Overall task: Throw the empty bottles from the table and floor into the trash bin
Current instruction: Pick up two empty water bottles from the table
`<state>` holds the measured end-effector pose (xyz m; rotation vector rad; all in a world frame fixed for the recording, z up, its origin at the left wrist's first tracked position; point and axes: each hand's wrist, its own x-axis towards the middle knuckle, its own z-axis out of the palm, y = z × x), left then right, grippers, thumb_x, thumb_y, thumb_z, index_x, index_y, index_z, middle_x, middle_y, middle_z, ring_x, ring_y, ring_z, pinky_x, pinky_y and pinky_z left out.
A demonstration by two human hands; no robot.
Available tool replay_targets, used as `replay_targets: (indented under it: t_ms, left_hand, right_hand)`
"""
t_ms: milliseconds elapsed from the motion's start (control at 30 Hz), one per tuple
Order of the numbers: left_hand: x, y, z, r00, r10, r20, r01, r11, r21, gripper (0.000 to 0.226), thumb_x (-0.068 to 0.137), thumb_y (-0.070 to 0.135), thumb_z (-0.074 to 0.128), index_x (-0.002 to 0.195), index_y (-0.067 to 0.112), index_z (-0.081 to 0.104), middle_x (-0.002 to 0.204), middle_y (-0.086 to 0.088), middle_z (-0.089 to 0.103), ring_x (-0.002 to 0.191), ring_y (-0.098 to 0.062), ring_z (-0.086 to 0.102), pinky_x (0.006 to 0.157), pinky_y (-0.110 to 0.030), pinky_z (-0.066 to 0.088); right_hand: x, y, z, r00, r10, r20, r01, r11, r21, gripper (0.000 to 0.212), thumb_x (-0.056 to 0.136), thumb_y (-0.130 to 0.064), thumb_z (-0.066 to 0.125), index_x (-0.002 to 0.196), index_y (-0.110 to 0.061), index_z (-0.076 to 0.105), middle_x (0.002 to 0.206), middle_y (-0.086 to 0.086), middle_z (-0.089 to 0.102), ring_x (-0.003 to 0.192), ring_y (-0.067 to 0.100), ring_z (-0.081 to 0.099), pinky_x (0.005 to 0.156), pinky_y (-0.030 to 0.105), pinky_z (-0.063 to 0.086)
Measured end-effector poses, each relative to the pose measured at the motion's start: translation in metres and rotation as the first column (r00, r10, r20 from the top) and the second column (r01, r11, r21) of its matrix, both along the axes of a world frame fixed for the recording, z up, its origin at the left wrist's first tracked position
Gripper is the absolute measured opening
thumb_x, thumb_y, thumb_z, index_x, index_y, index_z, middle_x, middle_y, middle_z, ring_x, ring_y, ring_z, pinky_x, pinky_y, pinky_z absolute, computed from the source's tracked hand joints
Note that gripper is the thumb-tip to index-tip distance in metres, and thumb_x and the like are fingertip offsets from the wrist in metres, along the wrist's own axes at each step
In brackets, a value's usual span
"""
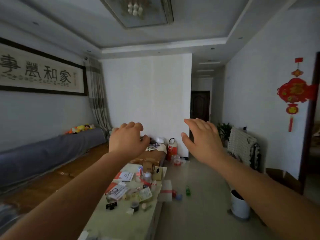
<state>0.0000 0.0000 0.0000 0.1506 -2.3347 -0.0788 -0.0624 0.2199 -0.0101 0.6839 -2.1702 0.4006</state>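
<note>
Both my arms reach forward at chest height with nothing in either hand. My left hand (127,138) has its fingers loosely curled and apart; my right hand (201,137) is spread flat. Far below them a green bottle (187,190) stands on the floor beside the low table (119,220). A clear bottle (147,176) stands among the clutter on that table. The white trash bin (239,204) with a dark liner sits on the floor to the right, partly behind my right forearm. More clear plastic bottles (176,161) lie on the floor at the far end.
Papers, glasses, boxes and small jars cover the table. A long wooden bench with a grey cover (43,153) runs along the left wall. A white chair (240,144) and a cardboard box stand at the right wall. Open tiled floor lies between table and bin.
</note>
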Motion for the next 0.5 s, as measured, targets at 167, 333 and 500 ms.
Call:
replay_targets:
  t_ms: [167,333,500]
  left_hand:
    - [-0.068,-0.016,-0.015,0.999,0.037,0.028,-0.036,0.999,-0.025,0.045,0.086,0.045,0.044,0.119,0.019,0.059,0.117,-0.006,0.064,0.111,-0.028,0.055,0.089,-0.040,0.043]
    - [-0.150,-0.033,-0.031,0.992,0.105,0.066,-0.101,0.993,-0.062,0.043,0.085,0.044,0.046,0.117,0.017,0.058,0.115,-0.008,0.063,0.111,-0.030,0.054,0.086,-0.040,0.043]
    - [-0.239,-0.047,-0.044,0.976,0.190,0.107,-0.186,0.981,-0.047,0.040,0.084,0.045,0.046,0.112,0.020,0.060,0.113,-0.006,0.063,0.108,-0.028,0.055,0.085,-0.040,0.043]
  right_hand:
    - [-0.076,-0.023,-0.018,0.999,0.032,0.016,-0.032,0.999,0.030,0.054,0.089,-0.043,0.037,0.137,-0.019,0.042,0.140,0.002,0.049,0.132,0.021,0.040,0.109,0.040,0.025]
    - [-0.170,-0.042,-0.035,0.996,0.086,0.034,-0.089,0.993,0.078,0.051,0.093,-0.040,0.042,0.139,-0.020,0.038,0.144,0.002,0.046,0.134,0.021,0.037,0.110,0.039,0.023]
    - [-0.267,-0.063,-0.048,0.984,0.150,0.099,-0.162,0.979,0.125,0.052,0.092,-0.042,0.040,0.140,-0.022,0.036,0.144,0.000,0.045,0.134,0.020,0.035,0.110,0.040,0.024]
